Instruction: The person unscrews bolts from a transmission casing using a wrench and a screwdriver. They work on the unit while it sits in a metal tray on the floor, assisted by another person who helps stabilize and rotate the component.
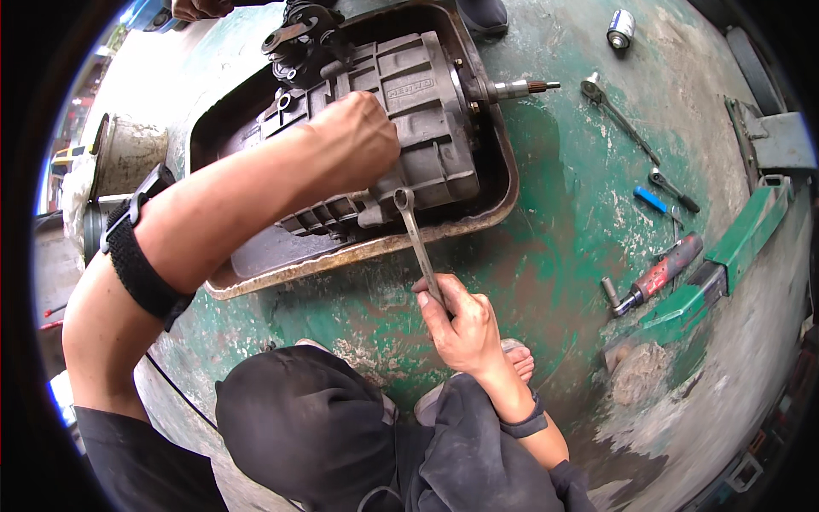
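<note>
A grey metal gearbox housing (pixel 409 102) with raised ribs lies in a rusty-rimmed metal tray (pixel 358 256) on the floor. My left hand (pixel 363 136) is closed in a fist over the housing's near middle; anything inside its fingers is hidden. My right hand (pixel 465 328) is shut on the lower end of a wrench (pixel 416 239). The wrench's ring end rests at the near edge of the housing, just below my left fist. From the housing's right end a splined shaft (pixel 520 89) sticks out past the tray rim.
Right of the tray lie a long ratchet (pixel 623 119), a short ratchet (pixel 674 189), a blue-handled tool (pixel 650 200), and a red-and-black power ratchet (pixel 665 271) near a green metal arm (pixel 746 230). A spray can (pixel 621 30) is farther back. Another person's hand (pixel 200 8) shows at the top.
</note>
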`<act>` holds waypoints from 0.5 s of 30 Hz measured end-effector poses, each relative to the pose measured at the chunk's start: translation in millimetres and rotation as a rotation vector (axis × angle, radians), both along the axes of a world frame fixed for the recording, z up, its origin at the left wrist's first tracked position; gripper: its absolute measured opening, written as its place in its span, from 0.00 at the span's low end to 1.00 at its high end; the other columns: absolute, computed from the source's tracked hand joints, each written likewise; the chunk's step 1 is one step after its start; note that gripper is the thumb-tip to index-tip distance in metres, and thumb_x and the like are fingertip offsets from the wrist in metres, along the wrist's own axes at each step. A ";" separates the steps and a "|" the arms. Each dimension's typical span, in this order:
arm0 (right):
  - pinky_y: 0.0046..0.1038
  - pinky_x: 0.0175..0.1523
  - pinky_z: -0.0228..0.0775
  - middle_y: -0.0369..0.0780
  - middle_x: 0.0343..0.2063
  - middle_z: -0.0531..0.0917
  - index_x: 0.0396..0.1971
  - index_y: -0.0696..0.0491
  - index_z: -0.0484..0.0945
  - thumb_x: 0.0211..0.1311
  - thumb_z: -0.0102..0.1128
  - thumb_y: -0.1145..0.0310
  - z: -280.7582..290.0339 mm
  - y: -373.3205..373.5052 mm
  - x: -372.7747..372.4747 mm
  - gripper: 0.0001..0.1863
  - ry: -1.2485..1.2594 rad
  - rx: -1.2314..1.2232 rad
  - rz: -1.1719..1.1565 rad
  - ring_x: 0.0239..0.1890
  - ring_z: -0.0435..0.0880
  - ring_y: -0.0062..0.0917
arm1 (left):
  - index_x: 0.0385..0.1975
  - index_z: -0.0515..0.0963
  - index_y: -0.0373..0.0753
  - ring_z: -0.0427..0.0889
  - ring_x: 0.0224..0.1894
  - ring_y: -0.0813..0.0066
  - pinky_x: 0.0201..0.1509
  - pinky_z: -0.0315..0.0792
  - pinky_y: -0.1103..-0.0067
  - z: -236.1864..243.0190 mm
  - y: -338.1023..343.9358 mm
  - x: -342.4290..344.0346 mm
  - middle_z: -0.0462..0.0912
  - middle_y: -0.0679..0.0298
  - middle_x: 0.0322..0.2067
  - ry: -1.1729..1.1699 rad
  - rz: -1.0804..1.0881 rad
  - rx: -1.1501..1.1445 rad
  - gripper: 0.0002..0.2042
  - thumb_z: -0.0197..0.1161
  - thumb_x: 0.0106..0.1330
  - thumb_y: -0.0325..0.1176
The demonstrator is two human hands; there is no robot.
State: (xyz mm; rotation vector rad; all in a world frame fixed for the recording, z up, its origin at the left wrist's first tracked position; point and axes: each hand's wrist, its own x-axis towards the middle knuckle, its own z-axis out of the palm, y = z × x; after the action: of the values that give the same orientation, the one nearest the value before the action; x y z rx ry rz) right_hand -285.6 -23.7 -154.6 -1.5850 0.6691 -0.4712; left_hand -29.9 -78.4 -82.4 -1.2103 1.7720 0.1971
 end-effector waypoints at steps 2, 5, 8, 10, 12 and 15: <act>0.23 0.24 0.63 0.37 0.14 0.74 0.40 0.58 0.77 0.66 0.57 0.74 -0.4 -0.9 -1.6 0.06 0.018 0.026 0.003 0.15 0.72 0.17 | 0.28 0.80 0.34 0.73 0.17 0.76 0.27 0.77 0.77 -0.9 -1.7 2.7 0.79 0.59 0.20 0.100 0.152 -0.135 0.12 0.54 0.71 0.34; 0.24 0.24 0.64 0.37 0.14 0.74 0.40 0.58 0.77 0.65 0.57 0.74 -0.7 -1.7 -2.1 0.06 -0.010 0.037 -0.001 0.15 0.72 0.17 | 0.29 0.77 0.35 0.76 0.17 0.73 0.27 0.76 0.71 -0.2 3.1 4.9 0.79 0.60 0.17 0.152 0.124 -0.196 0.10 0.57 0.70 0.34; 0.24 0.23 0.64 0.38 0.14 0.75 0.39 0.58 0.77 0.65 0.57 0.75 -1.4 -2.9 -2.4 0.06 -0.021 0.020 0.005 0.15 0.73 0.19 | 0.27 0.78 0.35 0.77 0.18 0.68 0.29 0.76 0.68 -0.8 4.7 5.3 0.79 0.58 0.19 0.245 0.401 -0.287 0.15 0.63 0.66 0.42; 0.24 0.23 0.64 0.38 0.14 0.75 0.39 0.58 0.77 0.64 0.58 0.76 -2.6 -3.2 -2.9 0.05 -0.026 0.016 0.007 0.14 0.74 0.20 | 0.26 0.79 0.33 0.79 0.21 0.64 0.29 0.75 0.68 -2.4 2.6 2.9 0.79 0.54 0.20 0.277 0.508 -0.337 0.18 0.64 0.65 0.45; 0.24 0.23 0.64 0.39 0.14 0.75 0.39 0.58 0.77 0.64 0.58 0.76 -4.1 -3.1 -3.7 0.05 -0.036 -0.001 0.019 0.15 0.75 0.21 | 0.26 0.79 0.33 0.79 0.22 0.64 0.29 0.75 0.68 -3.2 -0.4 -0.6 0.80 0.54 0.20 0.209 0.633 -0.310 0.18 0.64 0.65 0.45; 0.25 0.24 0.66 0.39 0.15 0.76 0.39 0.58 0.77 0.63 0.58 0.77 -6.8 -3.4 -4.4 0.06 -0.053 -0.035 0.014 0.15 0.77 0.22 | 0.20 0.78 0.32 0.79 0.21 0.63 0.29 0.75 0.67 -2.8 -3.5 -4.9 0.79 0.54 0.19 0.210 0.721 -0.364 0.21 0.64 0.65 0.46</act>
State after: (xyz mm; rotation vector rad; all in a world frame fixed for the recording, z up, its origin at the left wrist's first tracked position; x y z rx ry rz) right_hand -290.0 -27.2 -161.5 -1.6036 0.6119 -0.5150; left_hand -34.8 -81.9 -85.3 -2.1347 1.5068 0.4417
